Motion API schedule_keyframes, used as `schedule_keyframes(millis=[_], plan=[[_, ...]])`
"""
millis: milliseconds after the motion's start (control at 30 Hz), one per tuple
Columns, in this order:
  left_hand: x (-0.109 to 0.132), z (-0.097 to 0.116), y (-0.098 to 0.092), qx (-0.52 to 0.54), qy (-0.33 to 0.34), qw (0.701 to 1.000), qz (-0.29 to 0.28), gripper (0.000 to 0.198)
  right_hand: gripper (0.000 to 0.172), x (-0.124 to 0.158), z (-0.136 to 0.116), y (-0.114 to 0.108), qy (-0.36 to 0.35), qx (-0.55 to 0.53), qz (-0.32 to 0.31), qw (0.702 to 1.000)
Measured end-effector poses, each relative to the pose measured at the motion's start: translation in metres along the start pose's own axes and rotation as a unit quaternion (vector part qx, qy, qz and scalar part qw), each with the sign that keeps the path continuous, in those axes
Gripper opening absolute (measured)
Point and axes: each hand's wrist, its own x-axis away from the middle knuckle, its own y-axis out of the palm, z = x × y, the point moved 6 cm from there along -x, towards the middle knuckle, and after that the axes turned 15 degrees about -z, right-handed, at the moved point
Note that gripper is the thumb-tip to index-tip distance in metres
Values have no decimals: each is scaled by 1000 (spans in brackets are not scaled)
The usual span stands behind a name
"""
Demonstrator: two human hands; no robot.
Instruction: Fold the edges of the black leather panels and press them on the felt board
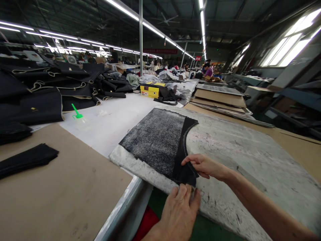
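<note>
1. Our left hand (pixel 182 207) touches the near corner of the black fabric (pixel 160 137) on the grey board (pixel 230 144); a tug could skew it
2. Our right hand (pixel 204 165) rests on it; uneven pressure might crease it; we cannot tell if either hand grips

A yellow box (pixel 149 92) sits at eleven o'clock from centre beneath rows of strip lights (pixel 122 9), while a green-nozzled bottle (pixel 79 115) stands at nine beside heaped dark panels (pixel 42 102). Cardboard sheets (pixel 218 98) lie stacked between two and three o'clock; bright windows (pixel 283 50) glare at two.
</note>
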Motion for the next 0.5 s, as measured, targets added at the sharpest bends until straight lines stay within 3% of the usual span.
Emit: schedule_keyframes(millis=[200, 333, 500], plan=[[3, 14, -10, -33, 82, 994, 56, 33, 28, -16, 7, -3, -10, 27, 51, 998], [4, 15, -15, -45, 83, 993, 73, 31, 22, -15, 3, -9, -7, 63, 88, 994], [4, 14, -21, -43, 63, 991, 109, 29, 35, -15, -4, -11, -7, 109, 92, 990]])
